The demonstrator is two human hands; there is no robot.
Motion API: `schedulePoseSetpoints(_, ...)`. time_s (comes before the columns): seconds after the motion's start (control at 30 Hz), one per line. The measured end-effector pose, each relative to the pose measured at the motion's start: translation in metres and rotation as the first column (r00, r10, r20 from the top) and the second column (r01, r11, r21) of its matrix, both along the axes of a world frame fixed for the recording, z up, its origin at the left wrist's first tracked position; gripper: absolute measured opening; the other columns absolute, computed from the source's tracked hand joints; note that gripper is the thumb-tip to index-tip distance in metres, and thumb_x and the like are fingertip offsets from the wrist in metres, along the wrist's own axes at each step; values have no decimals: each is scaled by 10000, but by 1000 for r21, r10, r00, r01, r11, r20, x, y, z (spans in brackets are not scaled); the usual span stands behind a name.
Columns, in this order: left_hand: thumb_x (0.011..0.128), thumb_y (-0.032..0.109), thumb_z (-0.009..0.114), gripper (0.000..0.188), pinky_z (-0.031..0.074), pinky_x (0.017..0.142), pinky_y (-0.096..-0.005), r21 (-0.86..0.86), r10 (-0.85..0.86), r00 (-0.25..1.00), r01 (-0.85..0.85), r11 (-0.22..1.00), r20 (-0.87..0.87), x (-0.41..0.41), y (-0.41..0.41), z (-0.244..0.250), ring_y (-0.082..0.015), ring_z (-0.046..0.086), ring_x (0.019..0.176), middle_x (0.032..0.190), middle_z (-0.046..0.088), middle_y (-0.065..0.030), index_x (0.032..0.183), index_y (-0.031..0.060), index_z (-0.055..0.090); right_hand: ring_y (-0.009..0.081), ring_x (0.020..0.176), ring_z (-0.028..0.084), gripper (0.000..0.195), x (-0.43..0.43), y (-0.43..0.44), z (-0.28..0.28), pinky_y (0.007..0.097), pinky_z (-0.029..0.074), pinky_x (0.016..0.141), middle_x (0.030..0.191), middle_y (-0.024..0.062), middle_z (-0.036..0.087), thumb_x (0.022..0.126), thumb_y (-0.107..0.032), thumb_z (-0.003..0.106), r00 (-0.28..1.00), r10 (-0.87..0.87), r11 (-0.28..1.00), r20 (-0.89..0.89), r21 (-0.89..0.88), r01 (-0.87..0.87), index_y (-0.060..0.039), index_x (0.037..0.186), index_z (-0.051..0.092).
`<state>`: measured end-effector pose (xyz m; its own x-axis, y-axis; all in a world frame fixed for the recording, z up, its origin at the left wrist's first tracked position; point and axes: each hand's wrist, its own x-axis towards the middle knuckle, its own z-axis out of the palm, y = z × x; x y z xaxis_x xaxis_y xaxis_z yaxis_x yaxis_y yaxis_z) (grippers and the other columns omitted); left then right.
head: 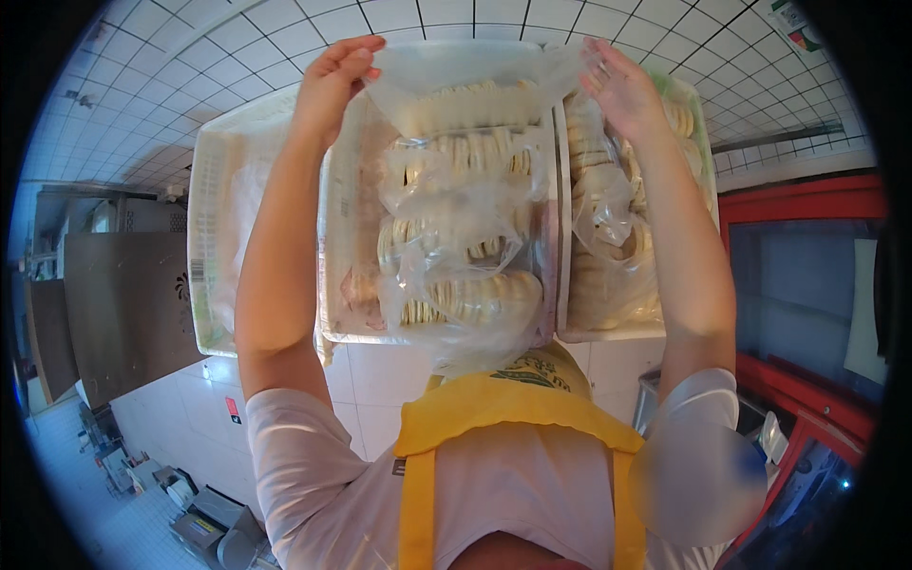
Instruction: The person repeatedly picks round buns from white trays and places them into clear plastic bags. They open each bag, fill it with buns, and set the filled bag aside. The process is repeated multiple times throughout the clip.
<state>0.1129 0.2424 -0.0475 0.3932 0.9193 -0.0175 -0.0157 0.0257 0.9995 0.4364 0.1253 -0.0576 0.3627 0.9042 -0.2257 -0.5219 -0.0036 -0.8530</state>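
At the far side of the middle white plastic crate point(326, 285), my left hand point(342, 75) pinches one corner of a clear plastic bag point(463, 60). My right hand point(616, 85) is at the bag's other end, with the film between thumb and fingers. The bag is spread between both hands over a row of pale, flat round dough pieces point(474, 110). Nearer to me in the same crate lie several more bagged rows of these rounds point(470, 296), stacked on edge. The nearest bag hangs over the crate's front edge.
To the right, another white crate point(613, 333) holds more bagged rounds. A third crate point(203, 249) on the left contains clear plastic film. Behind the crates rises a white tiled wall point(442, 18). A red-framed cabinet or door point(798, 203) stands right; a brown panel point(128, 299) stands left.
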Motion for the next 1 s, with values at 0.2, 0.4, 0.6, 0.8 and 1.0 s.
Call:
schedulePoseSetpoints(0.2, 886, 398, 546, 530, 318, 1023, -324, 81, 17, 988, -4, 997, -156, -38, -42, -5, -199, 427, 1224, 1306, 483, -83, 1295, 68, 478, 191, 1248, 407, 318, 1, -31, -19, 321, 353, 997, 1347, 43, 451, 894, -182, 567, 962, 144, 990, 234, -19, -143, -92, 1196, 525)
schedulePoseSetpoints(0.4, 782, 231, 698, 627, 304, 1030, -420, 365, -15, 864, 228, 903, -503, -58, -171, -75, -272, 343, 1288, 1366, 405, -115, 1327, 94, 421, 208, 1264, 376, 539, -33, -82, -33, 336, 331, 1012, 1428, 80, 339, 872, -185, 595, 838, 119, 989, 533, -134, -55, -131, 1360, 372)
schedulePoseSetpoints(0.6, 856, 163, 621, 170, 424, 831, -316, -75, 40, 981, -55, 996, -188, -39, -173, -127, -159, 578, 920, 885, 622, -54, 945, 20, 600, 222, 1125, 497, 566, -111, -127, -102, 317, 418, 891, 1176, 127, 525, 841, -247, 657, 399, -58, 990, 915, 1, 143, -73, 1315, 401)
schedulePoseSetpoints(0.8, 953, 203, 489, 232, 432, 697, -244, -221, -16, 983, -25, 975, -181, -74, -193, -88, -82, 477, 629, 623, 483, 4, 873, 18, 604, 119, 745, 567, 194, -95, -114, -105, 260, 450, 743, 730, 32, 571, 954, -143, 442, 715, 146, 988, 683, -141, -67, -10, 876, 559)
schedulePoseSetpoints(1.0, 968, 244, 469, 283, 462, 611, -245, -299, -80, 981, 132, 945, 179, -87, -187, -30, -87, 470, 567, 554, 425, 7, 911, -3, 594, 160, 625, 555, 202, -72, -176, -53, 305, 479, 612, 727, 64, 593, 944, -138, 433, 840, 278, 960, 466, -171, -223, -11, 1068, 528)
